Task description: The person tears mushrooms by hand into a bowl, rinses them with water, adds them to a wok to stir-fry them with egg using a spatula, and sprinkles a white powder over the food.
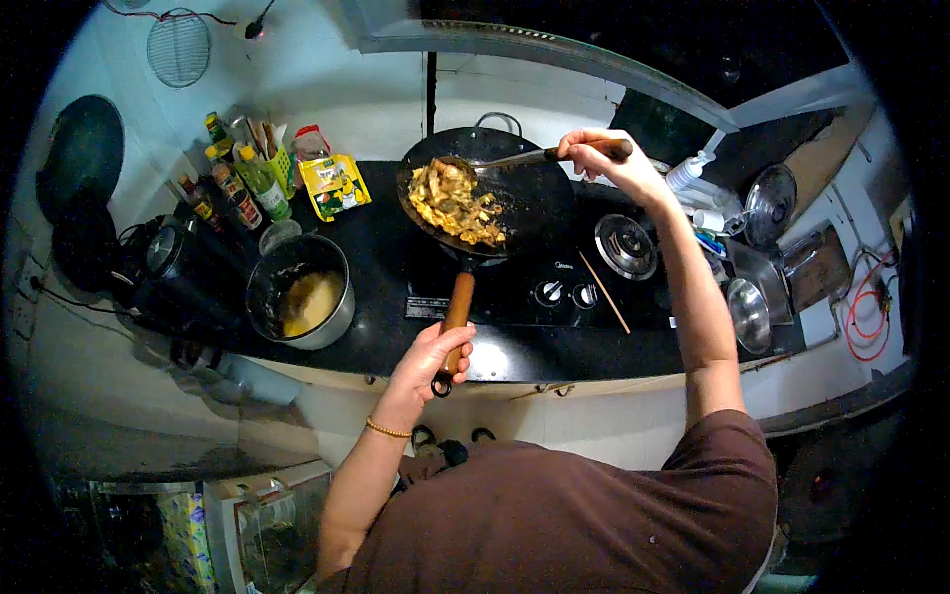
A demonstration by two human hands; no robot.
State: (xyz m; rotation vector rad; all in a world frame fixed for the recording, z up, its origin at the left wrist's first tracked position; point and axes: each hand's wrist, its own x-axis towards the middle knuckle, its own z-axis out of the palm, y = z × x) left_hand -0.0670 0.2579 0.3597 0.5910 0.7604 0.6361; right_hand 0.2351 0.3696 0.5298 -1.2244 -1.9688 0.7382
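A black wok (538, 200) stands over the gas cooktop (505, 297). Browned, yellowish cooked food (453, 204) lies in its left part. My left hand (438, 356) is closed round the wok's wooden handle (459, 297), near the end with the hanging ring. Above the wok's right side, my right hand (608, 160) grips the dark handle of a metal cooking utensil (512, 159). The utensil's shaft reaches left to the food, and its head is partly hidden there.
Left of the wok are a deep pot (341, 312) with pale yellow contents, a yellow food packet (334, 185) and several bottles (267, 185). To the right lie a wooden chopstick (605, 293), a glass lid (626, 247) and a metal bowl (749, 315).
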